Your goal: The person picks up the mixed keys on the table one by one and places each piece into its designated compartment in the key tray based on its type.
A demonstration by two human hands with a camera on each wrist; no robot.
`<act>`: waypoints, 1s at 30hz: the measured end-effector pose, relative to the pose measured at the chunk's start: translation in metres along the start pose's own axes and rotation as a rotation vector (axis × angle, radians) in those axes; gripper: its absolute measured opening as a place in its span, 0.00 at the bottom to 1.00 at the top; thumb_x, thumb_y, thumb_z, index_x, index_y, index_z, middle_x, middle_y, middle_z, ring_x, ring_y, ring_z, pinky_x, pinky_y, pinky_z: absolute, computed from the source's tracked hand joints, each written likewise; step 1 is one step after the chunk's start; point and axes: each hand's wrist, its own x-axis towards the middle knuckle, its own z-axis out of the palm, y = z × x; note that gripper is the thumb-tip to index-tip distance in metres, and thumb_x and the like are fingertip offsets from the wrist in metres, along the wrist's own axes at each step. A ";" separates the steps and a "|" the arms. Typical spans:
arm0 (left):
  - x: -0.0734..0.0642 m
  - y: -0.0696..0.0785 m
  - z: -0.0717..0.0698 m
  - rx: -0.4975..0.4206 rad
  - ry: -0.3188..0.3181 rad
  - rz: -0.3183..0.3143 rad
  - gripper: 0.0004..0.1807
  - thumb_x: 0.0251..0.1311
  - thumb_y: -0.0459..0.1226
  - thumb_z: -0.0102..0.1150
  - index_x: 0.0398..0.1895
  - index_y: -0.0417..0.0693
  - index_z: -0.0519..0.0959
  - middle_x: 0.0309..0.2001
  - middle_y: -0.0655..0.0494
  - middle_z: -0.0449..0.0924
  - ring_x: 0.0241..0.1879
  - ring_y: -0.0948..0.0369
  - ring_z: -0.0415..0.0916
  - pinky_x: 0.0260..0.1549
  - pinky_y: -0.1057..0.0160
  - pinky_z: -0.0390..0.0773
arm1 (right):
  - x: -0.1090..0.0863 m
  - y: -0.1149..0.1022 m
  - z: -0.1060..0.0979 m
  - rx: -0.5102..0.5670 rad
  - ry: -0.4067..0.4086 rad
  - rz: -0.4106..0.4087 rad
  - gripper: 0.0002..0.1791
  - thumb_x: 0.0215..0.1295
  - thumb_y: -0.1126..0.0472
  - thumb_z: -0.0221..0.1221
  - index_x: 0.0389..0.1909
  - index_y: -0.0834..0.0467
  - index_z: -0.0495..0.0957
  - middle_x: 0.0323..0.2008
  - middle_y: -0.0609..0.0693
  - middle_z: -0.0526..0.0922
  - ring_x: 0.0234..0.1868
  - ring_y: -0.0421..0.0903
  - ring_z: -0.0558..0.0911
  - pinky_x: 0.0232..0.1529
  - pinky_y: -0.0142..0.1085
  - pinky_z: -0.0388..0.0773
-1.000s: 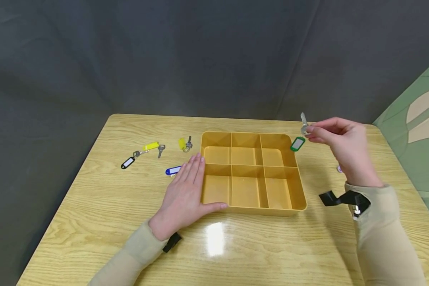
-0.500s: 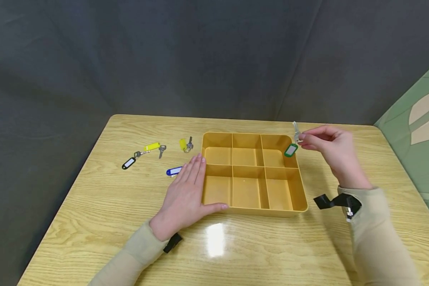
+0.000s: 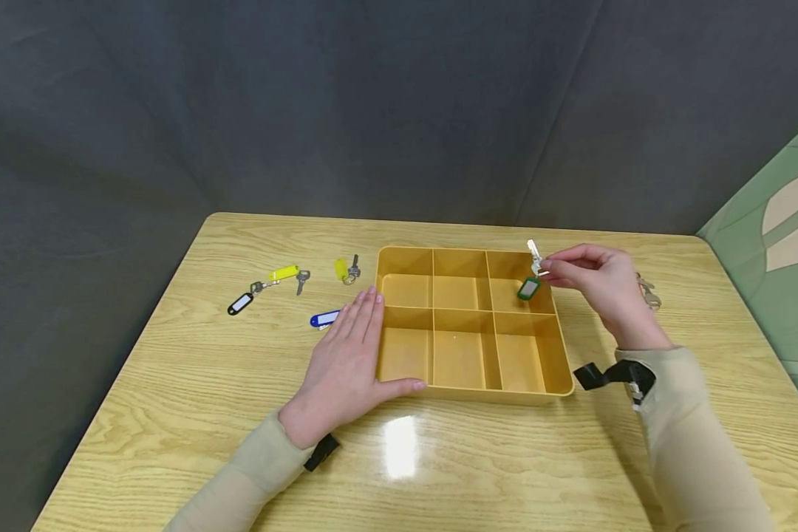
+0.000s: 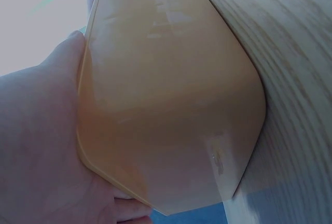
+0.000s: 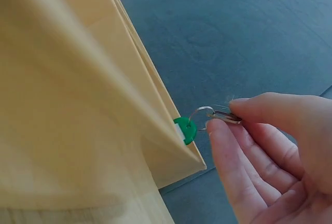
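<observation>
My right hand [image 3: 595, 288] pinches a key [image 3: 535, 257] between thumb and fingertips over the back right compartment of a yellow divided tray [image 3: 462, 309]. From the key's ring hangs a green key tag [image 3: 529, 288], partly below the rim; in the right wrist view the green tag [image 5: 185, 130] shows beside the tray wall. My left hand [image 3: 342, 362] lies with straight fingers along the tray's left side, its thumb on the front rim. The left wrist view shows that hand [image 4: 41, 130] against the tray's outer wall [image 4: 166, 79].
Left of the tray lie keys with a black tag [image 3: 241, 304], a yellow tag [image 3: 283, 273], another yellow tag [image 3: 341, 269] and a blue tag [image 3: 324, 318], partly hidden by the left hand. More keys [image 3: 649, 295] lie behind the right wrist. A dark curtain [image 3: 372, 111] hangs behind the table.
My right hand has moved left and a little down, carrying the key and green tag from beyond the tray's right edge to above its back right compartment. The left hand stays put.
</observation>
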 end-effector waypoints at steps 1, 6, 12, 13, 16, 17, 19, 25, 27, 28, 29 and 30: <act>0.000 0.000 0.000 -0.003 -0.001 -0.001 0.71 0.51 0.84 0.31 0.80 0.35 0.39 0.81 0.43 0.32 0.80 0.50 0.35 0.76 0.57 0.35 | 0.000 0.000 0.000 0.003 -0.004 0.004 0.10 0.65 0.66 0.68 0.42 0.70 0.84 0.37 0.51 0.89 0.36 0.47 0.89 0.42 0.37 0.86; 0.000 0.000 0.000 -0.003 -0.005 -0.003 0.71 0.51 0.84 0.31 0.80 0.35 0.39 0.81 0.43 0.32 0.79 0.51 0.32 0.76 0.57 0.35 | 0.002 0.001 0.000 -0.023 -0.018 0.021 0.14 0.67 0.66 0.68 0.47 0.72 0.83 0.37 0.50 0.89 0.37 0.47 0.89 0.43 0.38 0.85; 0.000 0.000 0.000 0.007 0.003 0.000 0.71 0.51 0.84 0.31 0.80 0.35 0.40 0.81 0.41 0.36 0.79 0.51 0.32 0.76 0.56 0.36 | 0.001 -0.002 -0.007 -0.069 0.010 0.043 0.18 0.65 0.58 0.70 0.52 0.64 0.84 0.41 0.45 0.89 0.40 0.45 0.89 0.44 0.34 0.85; 0.000 0.000 0.000 0.006 0.001 0.000 0.71 0.51 0.84 0.30 0.80 0.35 0.39 0.81 0.41 0.35 0.79 0.51 0.31 0.76 0.56 0.36 | 0.001 -0.002 -0.008 -0.063 0.015 0.041 0.17 0.65 0.58 0.70 0.52 0.63 0.85 0.41 0.45 0.89 0.40 0.45 0.89 0.44 0.33 0.84; 0.000 0.000 0.000 0.004 -0.003 -0.002 0.71 0.51 0.84 0.30 0.80 0.35 0.39 0.81 0.43 0.31 0.79 0.52 0.29 0.76 0.57 0.35 | 0.000 -0.002 -0.011 -0.047 0.021 0.030 0.16 0.66 0.58 0.69 0.51 0.61 0.85 0.41 0.45 0.89 0.40 0.45 0.89 0.44 0.32 0.84; 0.000 0.000 -0.001 0.004 -0.004 -0.003 0.71 0.51 0.84 0.30 0.80 0.35 0.39 0.80 0.43 0.30 0.79 0.52 0.29 0.76 0.57 0.35 | 0.000 -0.003 -0.012 -0.047 0.022 0.028 0.17 0.66 0.58 0.69 0.52 0.63 0.84 0.41 0.45 0.89 0.41 0.45 0.88 0.44 0.32 0.84; 0.000 0.000 0.000 0.007 0.000 -0.002 0.71 0.51 0.84 0.30 0.80 0.35 0.39 0.81 0.43 0.32 0.79 0.51 0.31 0.76 0.56 0.36 | -0.001 -0.003 -0.013 -0.044 0.025 0.022 0.21 0.67 0.58 0.69 0.55 0.66 0.82 0.42 0.45 0.89 0.41 0.44 0.88 0.44 0.31 0.84; 0.000 -0.001 0.001 0.007 0.005 -0.003 0.72 0.51 0.84 0.32 0.81 0.35 0.40 0.81 0.41 0.35 0.79 0.50 0.33 0.76 0.56 0.37 | -0.003 -0.005 -0.015 -0.019 0.048 0.005 0.23 0.67 0.58 0.69 0.56 0.69 0.81 0.42 0.46 0.89 0.42 0.43 0.88 0.44 0.31 0.84; 0.000 -0.001 0.001 0.006 0.003 -0.003 0.72 0.51 0.84 0.32 0.81 0.35 0.40 0.81 0.41 0.36 0.80 0.50 0.34 0.76 0.56 0.37 | -0.003 -0.006 -0.016 -0.017 0.052 -0.001 0.23 0.67 0.58 0.68 0.56 0.69 0.81 0.42 0.46 0.89 0.42 0.43 0.88 0.44 0.31 0.83; 0.000 -0.001 0.001 0.007 0.002 -0.003 0.72 0.51 0.84 0.32 0.81 0.35 0.40 0.81 0.41 0.36 0.80 0.50 0.34 0.76 0.56 0.37 | -0.004 -0.006 -0.017 -0.011 0.053 -0.004 0.23 0.67 0.58 0.68 0.56 0.70 0.80 0.42 0.46 0.89 0.42 0.43 0.88 0.44 0.31 0.83; 0.000 -0.001 0.001 0.006 0.000 -0.004 0.72 0.51 0.84 0.32 0.81 0.35 0.40 0.81 0.41 0.36 0.80 0.50 0.34 0.76 0.56 0.36 | -0.004 -0.006 -0.017 -0.009 0.054 -0.007 0.23 0.67 0.58 0.68 0.56 0.70 0.80 0.42 0.46 0.89 0.42 0.43 0.88 0.44 0.31 0.83; 0.000 -0.001 0.001 0.008 0.000 -0.003 0.72 0.51 0.84 0.32 0.81 0.35 0.40 0.81 0.41 0.37 0.80 0.50 0.35 0.76 0.56 0.37 | -0.004 -0.006 -0.018 -0.010 0.056 -0.009 0.23 0.67 0.58 0.68 0.56 0.69 0.80 0.42 0.46 0.89 0.42 0.43 0.88 0.44 0.31 0.83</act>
